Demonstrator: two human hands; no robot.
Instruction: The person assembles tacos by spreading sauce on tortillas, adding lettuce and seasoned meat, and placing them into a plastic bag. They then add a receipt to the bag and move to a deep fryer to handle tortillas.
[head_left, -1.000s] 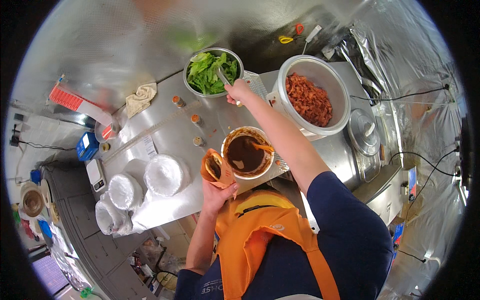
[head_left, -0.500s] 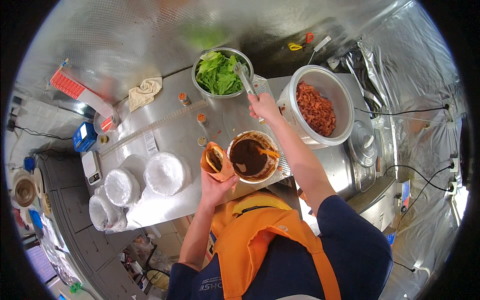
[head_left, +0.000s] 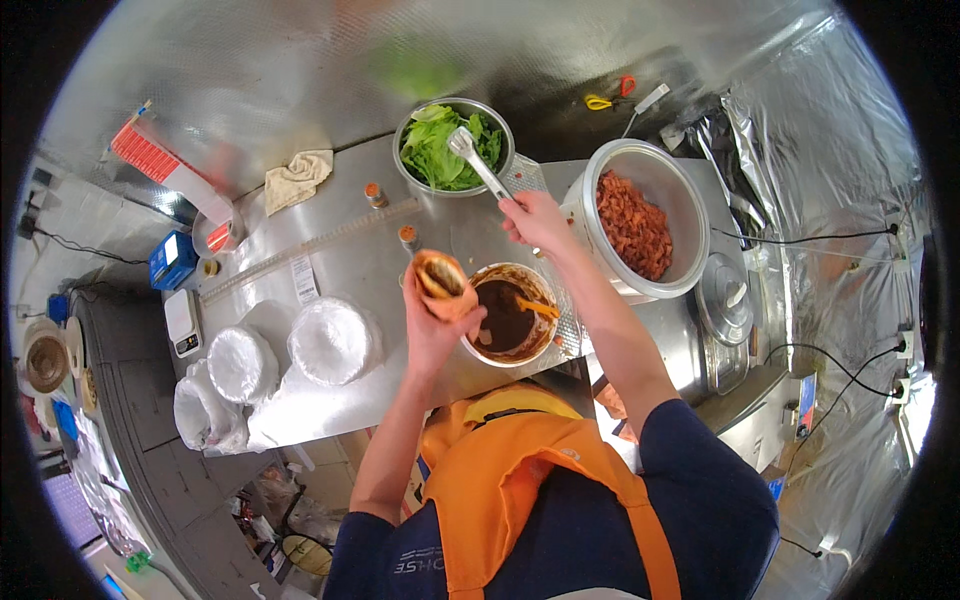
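Observation:
In my left hand [head_left: 432, 330] is a bread pocket [head_left: 443, 276] in an orange paper sleeve, held mouth-up and tilted beside the sauce bucket [head_left: 552, 290]. Fingers and thumb close round the sleeve; its filling cannot be made out. My right hand [head_left: 532, 220] grips metal tongs [head_left: 482, 168] by the handle end. Their tips hang over green lettuce [head_left: 430, 150] in a steel bowl [head_left: 510, 150], and no leaf can be made out between them. Dark brown sauce fills the bucket, with an orange utensil [head_left: 538, 307] resting in it.
To the right stands a big white tub [head_left: 695, 235] of chopped reddish-brown meat [head_left: 635, 225]. Several plastic-covered bowls [head_left: 335, 342] line the left front. Small spice jars [head_left: 408, 236] stand near a ruler-like strip [head_left: 320, 245]. A cloth [head_left: 298, 182] and white scale [head_left: 183, 322] lie further left.
My left hand has moved the bread pocket away from me and tilted it, now partly covering the nearest jar's place. The tong tips have swung slightly left over the lettuce.

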